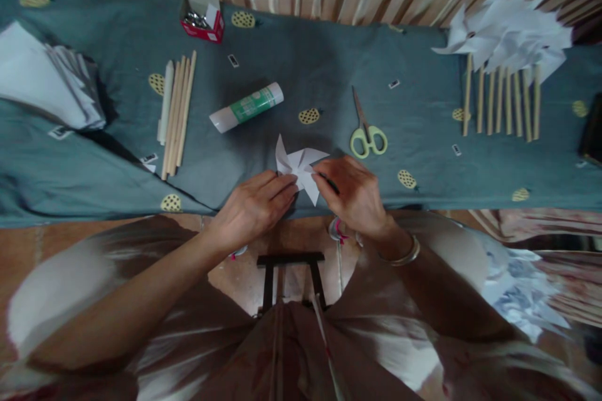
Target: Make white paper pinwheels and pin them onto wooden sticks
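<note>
A small white paper pinwheel [308, 177] lies near the front edge of the table, its pointed blades fanned out. My left hand [256, 203] grips its left side with fingers pressed together. On the other side, my right hand [352, 193] pinches the paper near the pinwheel's centre; the fingertips partly cover it. Just beyond my right hand lie scissors [368, 138] with light green handles. A green and white glue stick [247, 107] rests behind the pinwheel, to the left.
Wooden sticks [179, 116] and a stack of white paper [51, 81] are at left. A red box [202, 25] holding metal pieces stands at the back. Finished pinwheels [512, 34] on sticks lie at right; white paper shapes [522, 291] sit below the table's right side.
</note>
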